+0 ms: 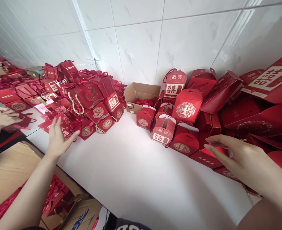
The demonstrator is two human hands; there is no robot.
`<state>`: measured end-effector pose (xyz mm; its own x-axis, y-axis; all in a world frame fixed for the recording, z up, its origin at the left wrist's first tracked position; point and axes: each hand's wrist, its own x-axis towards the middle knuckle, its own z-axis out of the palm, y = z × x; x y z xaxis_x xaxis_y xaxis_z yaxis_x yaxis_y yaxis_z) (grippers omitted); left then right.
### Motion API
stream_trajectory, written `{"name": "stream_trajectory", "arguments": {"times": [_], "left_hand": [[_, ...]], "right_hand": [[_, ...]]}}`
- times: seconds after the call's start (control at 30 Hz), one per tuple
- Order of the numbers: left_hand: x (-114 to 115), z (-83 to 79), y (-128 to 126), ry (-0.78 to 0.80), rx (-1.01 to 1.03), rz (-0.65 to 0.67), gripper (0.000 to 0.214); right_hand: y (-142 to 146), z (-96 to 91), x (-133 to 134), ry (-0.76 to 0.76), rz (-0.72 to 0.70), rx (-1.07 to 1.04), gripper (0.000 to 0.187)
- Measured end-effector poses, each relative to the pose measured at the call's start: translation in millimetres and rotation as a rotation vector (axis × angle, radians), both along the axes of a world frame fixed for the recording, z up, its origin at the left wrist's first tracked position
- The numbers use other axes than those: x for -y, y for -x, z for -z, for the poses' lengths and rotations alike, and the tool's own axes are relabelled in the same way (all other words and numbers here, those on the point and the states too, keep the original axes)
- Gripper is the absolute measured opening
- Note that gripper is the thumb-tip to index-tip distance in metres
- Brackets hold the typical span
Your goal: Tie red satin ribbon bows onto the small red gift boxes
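My left hand [59,137] hovers at the left, fingers apart and holding nothing, close to a red printed gift box [87,131] and flat red cards [60,126]. At the right, my right hand [237,156] has its fingers bent with a gap to the thumb; nothing shows in it. A red gift box with gold lettering [203,158] lies just beside those fingertips. Round-topped red boxes stand together left of that hand, among them one with a gold medallion [183,143] and one with a white label [161,134].
A small open cardboard box [141,91] with red ribbons inside stands against the tiled wall. Tied red boxes [90,94] are piled on the left of the white table [136,166]. Below its edge is a large carton [11,163]. Another person's hand [5,116] is at far left.
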<state>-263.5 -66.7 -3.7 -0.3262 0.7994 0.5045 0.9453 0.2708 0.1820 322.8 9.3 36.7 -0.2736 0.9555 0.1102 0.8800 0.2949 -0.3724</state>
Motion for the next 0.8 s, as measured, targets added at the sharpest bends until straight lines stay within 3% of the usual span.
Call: {"name": "stream_trajectory", "arguments": {"times": [0.13,0.2,0.23,0.33,0.4,0.47,0.53,0.67,0.8], "left_hand": [[-8.1,-35.7,-29.8,-0.124,-0.033,0.014,0.076],[-17.4,-54.5,-50.9,-0.036,0.086,0.101,0.061],[-22.1,-62.8,-63.2,0.084,0.175,0.200,0.057],[-34.3,-78.5,-106.1,0.667,0.389,0.531,0.055],[-43.3,-77.8,-134.8,1.002,0.433,0.639,0.054],[-58.2,-67.7,-157.0,1.189,0.462,0.749,0.052],[-81.7,-51.0,-167.6,1.161,0.494,0.779,0.053],[-142.6,-15.4,-159.8,0.849,0.622,0.672,0.049],[-186.7,4.7,-157.6,0.530,0.719,0.639,0.061]], "right_hand": [[0.5,0.1,0.7,-0.003,-0.009,-0.011,0.030],[3.4,-1.3,3.2,0.022,-0.029,-0.035,0.032],[5.6,-2.4,5.1,0.036,-0.042,-0.048,0.033],[13.9,-6.4,12.8,0.072,-0.103,-0.069,0.034],[18.6,-9.2,18.4,0.081,-0.154,-0.068,0.034],[20.5,-11.1,23.4,0.086,-0.186,-0.063,0.032],[19.6,-11.8,27.1,0.085,-0.188,-0.063,0.031],[16.4,-14.0,32.0,0.089,-0.177,-0.082,0.030],[17.6,-21.9,36.2,0.108,-0.213,-0.115,0.030]]}}
